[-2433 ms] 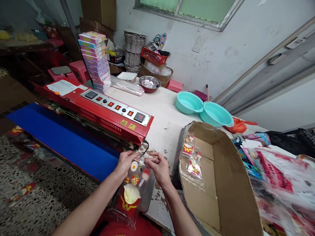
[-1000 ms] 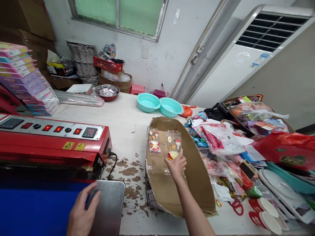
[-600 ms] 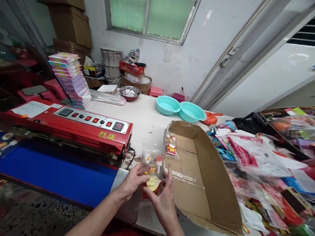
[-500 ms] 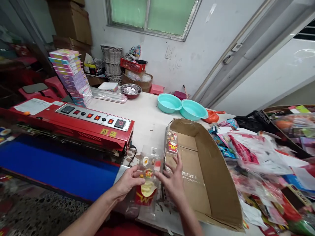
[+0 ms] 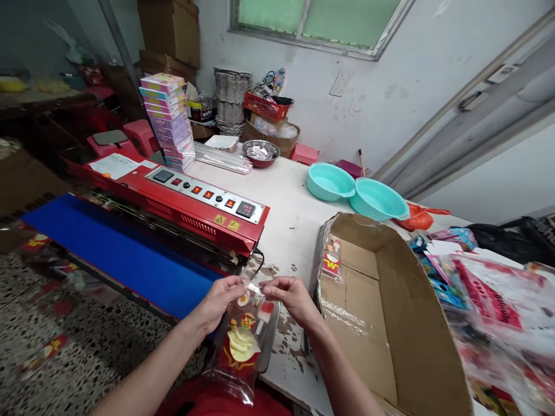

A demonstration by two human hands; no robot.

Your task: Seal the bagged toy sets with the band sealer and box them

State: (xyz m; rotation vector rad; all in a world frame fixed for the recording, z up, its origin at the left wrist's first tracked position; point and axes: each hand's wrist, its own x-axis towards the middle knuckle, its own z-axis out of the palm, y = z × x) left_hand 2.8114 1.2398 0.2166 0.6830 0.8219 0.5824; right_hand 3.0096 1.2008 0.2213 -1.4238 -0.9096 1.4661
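Observation:
A clear plastic bag [image 5: 241, 353] hangs between my hands, with a red fries carton, yellow fries and small toy food pieces showing inside. My left hand [image 5: 222, 300] pinches the bag's top edge on the left. The top edge's right side is pinched in my right hand [image 5: 287, 296]. Behind the bag, a grey metal tray [image 5: 272, 341] shows in part at the table's front edge. Just right of my right hand stands an open cardboard box [image 5: 411, 323], with a similar packed bag [image 5: 333, 261] lying in its far left corner.
On the left is a red sealing machine [image 5: 182, 199] with a blue conveyor belt [image 5: 125, 254]. Behind it rises a stack of small boxes [image 5: 171, 124]. Two turquoise basins [image 5: 379, 199] and a steel bowl [image 5: 261, 162] stand farther back. Plastic packaging [image 5: 498, 294] is heaped at right.
Both hands have moved to the bag's top edge, and the right hand now grips it. The bag has shifted slightly left and down. The view has turned left.

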